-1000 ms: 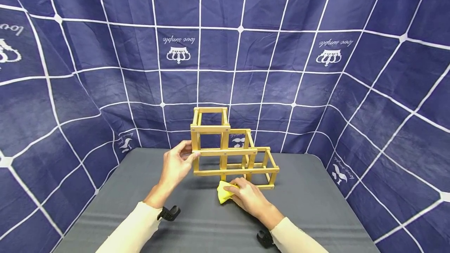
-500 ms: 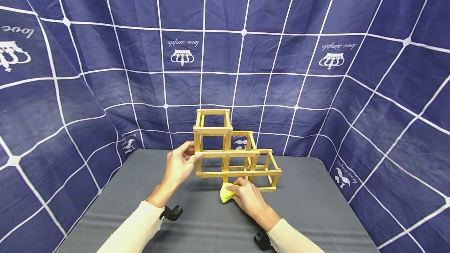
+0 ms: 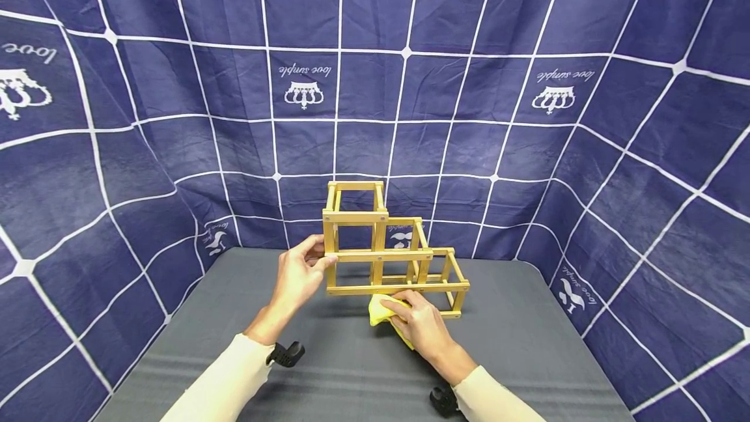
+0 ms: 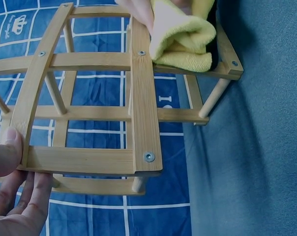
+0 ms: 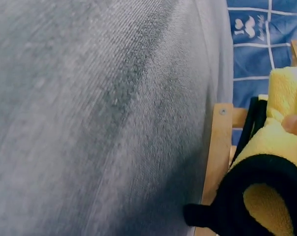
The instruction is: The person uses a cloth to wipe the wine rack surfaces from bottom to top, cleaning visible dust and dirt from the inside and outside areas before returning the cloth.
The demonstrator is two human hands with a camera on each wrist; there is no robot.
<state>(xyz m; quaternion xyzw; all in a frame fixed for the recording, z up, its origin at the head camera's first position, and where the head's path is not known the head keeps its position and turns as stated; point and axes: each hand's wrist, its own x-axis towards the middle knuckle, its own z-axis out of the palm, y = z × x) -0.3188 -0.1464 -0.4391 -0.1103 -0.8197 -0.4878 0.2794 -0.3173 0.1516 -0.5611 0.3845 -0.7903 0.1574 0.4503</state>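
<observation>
A stepped rack [image 3: 381,256] of light wood slats and dowels is in the middle of the head view, tall on the left and low on the right. My left hand [image 3: 297,273] grips its left upright, thumb in front and fingers behind. In the left wrist view, the thumb [image 4: 6,152] lies on a slat. My right hand [image 3: 426,325] holds a folded yellow cloth [image 3: 379,310] at the rack's lower front rail. Black edging trims this cloth [image 5: 281,132] in the right wrist view. Part of the lower rail is hidden behind the right hand.
Dark grey fabric [image 3: 504,357] covers the table under the rack. Blue cloth walls [image 3: 451,96] with white grid lines stand behind it and on both sides. Black straps [image 3: 286,355] circle both wrists.
My right hand and the yellow cloth have risen slightly onto the lower front rail, and more of the cloth hangs below the fingers. The left hand keeps its grip on the rack.
</observation>
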